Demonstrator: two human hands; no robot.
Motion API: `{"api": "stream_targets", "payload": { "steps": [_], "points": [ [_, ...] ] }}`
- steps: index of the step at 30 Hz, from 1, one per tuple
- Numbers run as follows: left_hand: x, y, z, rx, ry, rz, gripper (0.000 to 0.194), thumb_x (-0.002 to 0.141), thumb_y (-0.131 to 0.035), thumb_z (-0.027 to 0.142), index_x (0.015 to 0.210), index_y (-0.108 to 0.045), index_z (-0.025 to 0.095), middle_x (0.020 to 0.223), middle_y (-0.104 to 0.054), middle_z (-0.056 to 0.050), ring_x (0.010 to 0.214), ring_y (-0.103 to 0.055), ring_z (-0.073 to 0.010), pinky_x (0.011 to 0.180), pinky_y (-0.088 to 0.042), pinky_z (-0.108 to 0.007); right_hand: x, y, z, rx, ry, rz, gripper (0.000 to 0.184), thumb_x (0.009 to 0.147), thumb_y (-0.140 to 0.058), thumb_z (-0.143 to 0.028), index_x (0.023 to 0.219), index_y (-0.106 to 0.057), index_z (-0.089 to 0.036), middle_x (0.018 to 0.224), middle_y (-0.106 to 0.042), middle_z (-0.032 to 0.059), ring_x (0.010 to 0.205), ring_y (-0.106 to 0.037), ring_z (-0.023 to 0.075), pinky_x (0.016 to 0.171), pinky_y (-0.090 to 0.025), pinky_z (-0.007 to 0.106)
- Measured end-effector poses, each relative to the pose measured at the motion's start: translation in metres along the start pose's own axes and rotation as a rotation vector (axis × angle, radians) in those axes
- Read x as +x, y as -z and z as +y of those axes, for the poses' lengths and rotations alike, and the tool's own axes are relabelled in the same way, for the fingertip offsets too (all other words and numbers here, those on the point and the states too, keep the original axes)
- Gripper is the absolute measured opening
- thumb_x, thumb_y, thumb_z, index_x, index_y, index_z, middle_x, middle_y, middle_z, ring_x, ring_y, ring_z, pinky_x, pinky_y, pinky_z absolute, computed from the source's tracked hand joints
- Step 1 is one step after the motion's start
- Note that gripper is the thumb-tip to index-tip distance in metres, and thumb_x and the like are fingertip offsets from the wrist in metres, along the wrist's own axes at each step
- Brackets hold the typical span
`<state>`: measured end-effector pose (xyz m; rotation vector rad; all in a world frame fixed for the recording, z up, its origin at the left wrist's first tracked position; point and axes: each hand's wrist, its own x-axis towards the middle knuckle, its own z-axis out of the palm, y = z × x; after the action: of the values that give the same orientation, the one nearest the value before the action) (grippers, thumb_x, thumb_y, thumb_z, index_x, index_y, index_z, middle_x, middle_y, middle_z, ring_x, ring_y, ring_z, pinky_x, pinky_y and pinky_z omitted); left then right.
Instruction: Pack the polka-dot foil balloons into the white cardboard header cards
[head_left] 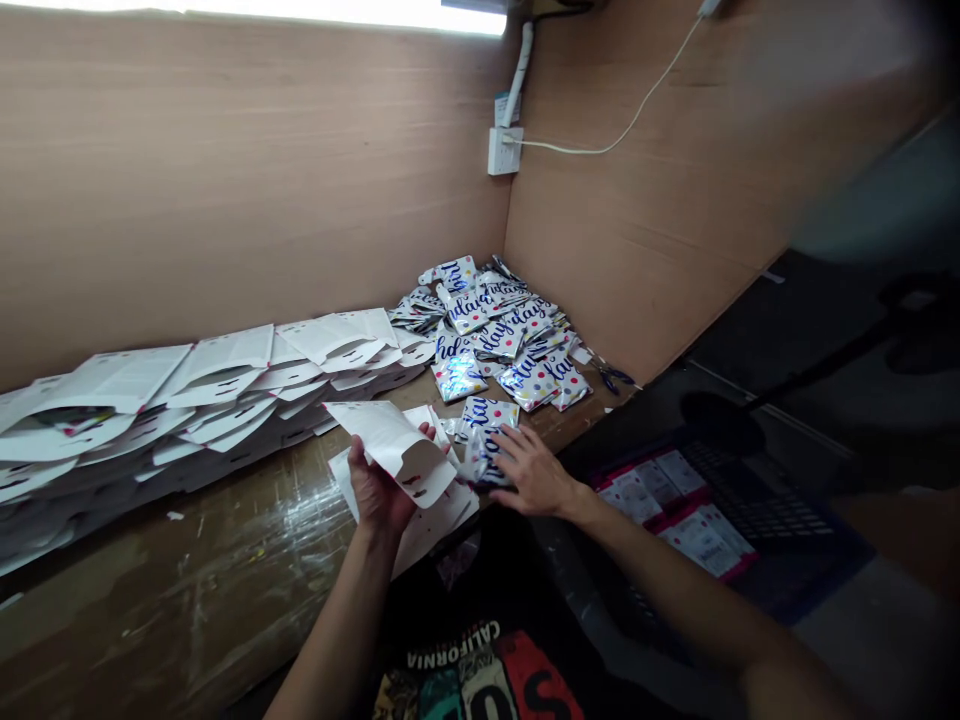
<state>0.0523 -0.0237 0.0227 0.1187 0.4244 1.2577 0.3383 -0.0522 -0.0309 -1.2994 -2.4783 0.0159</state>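
Observation:
My left hand (379, 490) grips a white paper envelope (390, 440), thumb on the near side and fingertips showing at its far edge. The envelope's mouth gapes toward the right. Beneath it lie more white envelopes (442, 515) on the table. My right hand (536, 470) is on a folded foil balloon (484, 455), white with blue lettering and coloured dots, fingers over its top and thumb at the near side. Another folded balloon (491, 410) lies just behind that one. A heap of similar balloons (502, 330) is piled in the corner.
Stacked, overlapping white envelopes (232, 370) line the back of the brown table (225, 540). Scissors (611, 375) lie near the right edge. Cardboard walls (262, 180) enclose the back and right. A blue crate (787, 530) with pink-edged packs stands below, right. A power socket (505, 150) hangs in the corner.

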Motion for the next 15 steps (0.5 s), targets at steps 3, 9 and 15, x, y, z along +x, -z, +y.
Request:
{"api": "stream_targets", "payload": {
  "steps": [3,9,15],
  "points": [
    [0.0,0.008,0.011,0.027,-0.044,-0.009,0.085,0.087,-0.067,0.068,0.155,-0.047,0.022,0.128,-0.075,-0.02,0.117,-0.073,-0.0434,0.109,-0.047,-0.073,-0.027,-0.011,-0.006,0.019,0.093,-0.034,0.047,0.094,-0.07,-0.029,0.139,-0.066,-0.02,0.155,-0.057,0.017,0.15,-0.044,0.0357,0.116,-0.039,0.055],
    [0.005,0.004,0.011,0.066,-0.052,0.036,0.088,0.086,-0.065,0.074,0.152,-0.053,0.017,0.125,-0.075,-0.022,0.115,-0.073,-0.0429,0.106,-0.051,-0.07,-0.047,0.02,-0.01,0.184,0.021,0.294,0.042,0.099,-0.051,-0.017,0.137,-0.068,-0.019,0.117,-0.077,0.0145,0.107,-0.07,0.027,0.089,-0.055,0.044],
    [0.008,-0.017,-0.011,0.063,-0.044,0.054,0.08,0.09,-0.061,0.073,0.144,-0.06,0.014,0.119,-0.076,-0.02,0.115,-0.073,-0.0411,0.103,-0.056,-0.063,0.005,0.076,-0.078,0.11,0.125,0.222,0.032,0.102,-0.053,-0.016,0.127,-0.071,-0.02,0.097,-0.073,0.0117,0.09,-0.064,0.0263,0.076,-0.053,0.04]
  ]
}}
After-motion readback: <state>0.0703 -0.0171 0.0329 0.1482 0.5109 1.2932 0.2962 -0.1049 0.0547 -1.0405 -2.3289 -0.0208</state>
